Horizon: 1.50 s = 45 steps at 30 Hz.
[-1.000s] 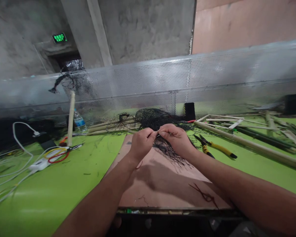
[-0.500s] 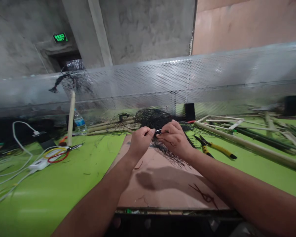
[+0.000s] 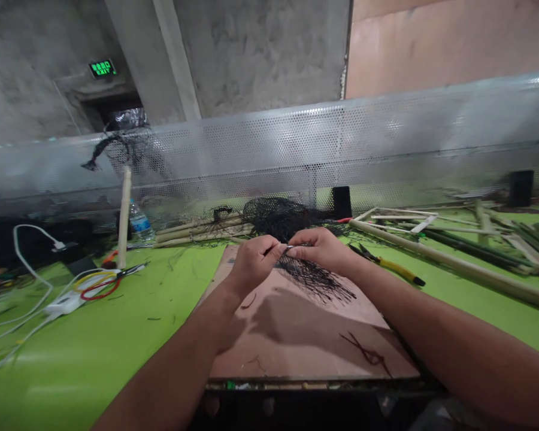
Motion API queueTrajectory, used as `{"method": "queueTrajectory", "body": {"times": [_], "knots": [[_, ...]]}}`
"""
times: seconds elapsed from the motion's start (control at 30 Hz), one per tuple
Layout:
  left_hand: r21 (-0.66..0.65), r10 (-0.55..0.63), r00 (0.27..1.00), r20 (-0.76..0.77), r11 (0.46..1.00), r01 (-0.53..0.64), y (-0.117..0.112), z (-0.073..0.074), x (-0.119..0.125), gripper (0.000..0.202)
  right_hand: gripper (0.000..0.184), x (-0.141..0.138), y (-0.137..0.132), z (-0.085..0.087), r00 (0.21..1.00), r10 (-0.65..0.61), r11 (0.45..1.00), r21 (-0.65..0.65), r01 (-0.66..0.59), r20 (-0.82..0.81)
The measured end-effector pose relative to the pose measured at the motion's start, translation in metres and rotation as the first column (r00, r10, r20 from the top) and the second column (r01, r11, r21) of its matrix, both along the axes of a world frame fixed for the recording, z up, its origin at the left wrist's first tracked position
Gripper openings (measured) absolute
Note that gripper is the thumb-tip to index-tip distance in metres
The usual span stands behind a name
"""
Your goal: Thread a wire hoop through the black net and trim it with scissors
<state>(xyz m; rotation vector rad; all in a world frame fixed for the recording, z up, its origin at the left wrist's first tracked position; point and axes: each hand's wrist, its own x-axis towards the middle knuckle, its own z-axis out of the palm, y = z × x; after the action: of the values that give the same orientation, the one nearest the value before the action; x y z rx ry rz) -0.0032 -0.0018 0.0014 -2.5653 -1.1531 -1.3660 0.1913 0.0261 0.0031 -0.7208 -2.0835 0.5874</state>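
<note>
only one bit I can read for sure: "EXIT", in glowing green letters on the dark exit sign (image 3: 102, 68) up at the upper left, above a dark opening (image 3: 110, 111) in the grey wall (image 3: 238, 54); there's a row of green characters over the word too, but they're too small and smeary for me to make out; the water bottle (image 3: 140, 222) has a blue label, print way too blurry to read; the pale smudge (image 3: 268, 407) on the dark surface at the bottom, can't tell if it's a logo
</note>
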Motion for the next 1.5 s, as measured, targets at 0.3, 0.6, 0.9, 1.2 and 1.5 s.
{"method": "queueTrajectory", "body": {"times": [0.3, 0.6, 0.9, 1.2, 1.5], "knots": [[-0.046, -0.003, 1.000, 0.027, 0.999, 0.005, -0.005, 0.003, 0.004, 0.029, 0.019, -0.003, 0.003, -0.006, 0.978, -0.197, 0.874, 0.464, 0.143, 0.070], [-0.165, -0.001, 0.983, 0.182, 0.986, 0.032, 0.000, -0.004, 0.015, 0.036, 0.023, -0.005, 0.001, -0.012, 0.883, -0.466, 0.704, 0.628, 0.331, 0.056], [0.226, 0.040, 0.976, -0.213, 0.974, 0.010, -0.004, -0.001, -0.004, 0.033, 0.008, -0.009, -0.003, -0.011, 0.997, 0.001, 0.995, 0.100, 0.007, -0.080], [0.129, 0.021, 0.998, -0.062, 0.992, -0.013, -0.002, 0.001, -0.004, 0.033, 0.010, -0.012, -0.002, -0.015, 0.945, 0.102, 0.992, -0.045, -0.122, -0.309], [-0.070, -0.024, 0.991, 0.130, 0.997, 0.033, -0.005, 0.003, 0.003, 0.031, 0.006, -0.017, 0.001, -0.023, 0.908, 0.052, 0.996, 0.093, -0.014, -0.417]]}}
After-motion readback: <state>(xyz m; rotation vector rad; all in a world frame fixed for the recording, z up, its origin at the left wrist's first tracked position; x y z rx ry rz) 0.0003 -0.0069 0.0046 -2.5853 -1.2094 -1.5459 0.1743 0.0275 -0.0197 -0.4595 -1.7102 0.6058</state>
